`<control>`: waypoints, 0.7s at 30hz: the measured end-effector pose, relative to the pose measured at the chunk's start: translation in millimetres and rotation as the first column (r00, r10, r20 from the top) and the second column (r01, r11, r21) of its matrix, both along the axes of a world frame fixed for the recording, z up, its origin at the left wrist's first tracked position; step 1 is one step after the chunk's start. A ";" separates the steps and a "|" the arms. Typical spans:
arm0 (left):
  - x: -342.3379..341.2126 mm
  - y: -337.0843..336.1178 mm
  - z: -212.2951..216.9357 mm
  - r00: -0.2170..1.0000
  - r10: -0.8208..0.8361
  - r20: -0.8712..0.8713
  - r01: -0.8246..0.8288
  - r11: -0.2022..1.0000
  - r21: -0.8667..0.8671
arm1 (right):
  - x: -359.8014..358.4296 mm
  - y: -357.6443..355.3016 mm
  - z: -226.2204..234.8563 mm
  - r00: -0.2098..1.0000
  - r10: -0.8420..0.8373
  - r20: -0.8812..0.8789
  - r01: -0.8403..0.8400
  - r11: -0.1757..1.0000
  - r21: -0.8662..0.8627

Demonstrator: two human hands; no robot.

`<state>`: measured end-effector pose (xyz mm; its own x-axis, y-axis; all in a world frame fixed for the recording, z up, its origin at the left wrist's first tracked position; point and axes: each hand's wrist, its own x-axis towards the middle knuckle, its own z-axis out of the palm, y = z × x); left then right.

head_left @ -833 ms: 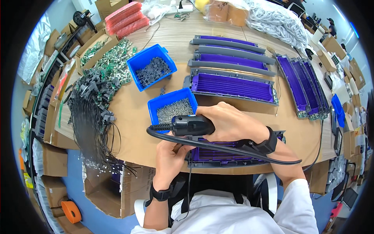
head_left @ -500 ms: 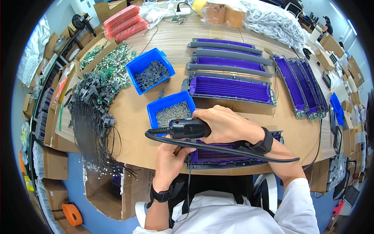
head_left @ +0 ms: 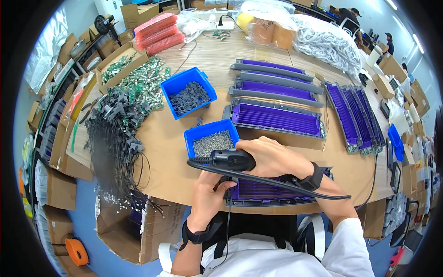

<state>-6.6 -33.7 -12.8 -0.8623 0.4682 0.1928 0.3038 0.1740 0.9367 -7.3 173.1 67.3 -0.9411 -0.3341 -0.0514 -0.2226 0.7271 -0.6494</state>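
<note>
My right hand point(head_left: 272, 157) is wrapped round a black corded electric screwdriver point(head_left: 230, 159), its cable looping over my wrist. Beneath it lies a long grey housing with a purple ribbed inside point(head_left: 272, 191), close to the table's front edge. My left hand point(head_left: 208, 189) pinches at the housing's left end, thumb and fingers together; whatever is between them is hidden. The screwdriver's tip is covered by my hands. Just beyond stands a blue bin of small screws point(head_left: 213, 143), and behind that a blue bin of dark grey plastic parts point(head_left: 188, 99).
More purple-lined housings lie in a row point(head_left: 277, 117) at the back and in a stack point(head_left: 353, 117) to the right. Left are a heap of black cables point(head_left: 110, 143) and green circuit boards point(head_left: 138, 76). Pink bubble-wrap packs point(head_left: 159, 34) lie at the back; an open carton point(head_left: 138, 231) stands below.
My view has shifted a little, so the table's contents appear lower and mostly further right. Both hands stay at the housing's left end, with the screwdriver still in my right hand.
</note>
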 end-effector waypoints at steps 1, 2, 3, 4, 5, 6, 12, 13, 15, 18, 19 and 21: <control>-0.5 0.2 0.4 1.000 -0.009 -0.018 0.009 1.000 -0.002 | -0.1 -0.7 1.5 1.000 -0.004 0.012 0.004 1.000 -0.002; -0.5 0.0 2.4 0.999 -0.005 -0.036 0.005 1.000 -0.017 | 0.0 -2.1 4.5 1.000 -0.008 0.024 0.008 1.000 0.003; -0.4 -0.3 5.5 0.999 -0.002 -0.054 0.000 1.000 -0.031 | 0.1 -2.6 4.5 1.000 -0.006 0.008 0.006 1.000 0.005; -0.5 -0.4 8.1 0.997 0.000 -0.073 -0.004 0.999 -0.046 | 0.1 -2.4 2.7 1.000 -0.004 -0.009 0.004 1.000 0.007; -0.3 0.0 9.8 0.997 0.001 -0.077 -0.003 0.999 -0.035 | 0.3 -1.9 2.1 1.000 -0.003 -0.026 0.004 1.000 0.012; 0.0 0.6 11.4 0.997 0.000 -0.082 -0.002 1.000 -0.025 | 0.1 -1.4 3.1 1.000 -0.001 -0.013 0.001 1.000 0.022; -2.1 -2.2 12.9 0.992 -0.031 -0.122 0.033 0.999 0.015 | 8.8 -3.7 32.8 0.995 -0.064 -0.082 0.060 0.997 -0.048; -2.9 -2.6 13.5 0.984 -0.030 -0.174 0.034 0.999 0.023 | 9.9 -3.6 40.2 0.991 -0.094 -0.095 0.085 0.992 -0.098; -3.6 -1.8 11.6 0.968 -0.019 -0.251 0.027 0.999 0.031 | 14.5 1.3 43.6 0.959 -0.188 -0.210 0.117 0.943 -0.311; -3.5 -0.4 9.8 0.959 -0.005 -0.284 0.012 1.000 0.021 | 25.7 -13.3 75.3 0.923 -0.346 -0.168 0.185 0.783 -0.594; -2.9 -0.7 11.3 0.959 -0.005 -0.282 0.011 1.000 0.021 | 24.9 -15.5 74.2 0.910 -0.358 -0.209 0.134 0.732 -0.668; -3.2 1.2 12.8 0.958 -0.008 -0.287 0.015 1.000 0.021 | 18.8 -20.0 63.4 0.872 -0.395 -0.290 0.016 0.614 -0.789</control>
<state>-9.8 -32.5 0.0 -0.7636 0.4707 0.4421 0.5625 0.1487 0.8133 11.6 153.0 130.7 -0.8510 0.1312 0.5085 -0.5005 0.0909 -0.8610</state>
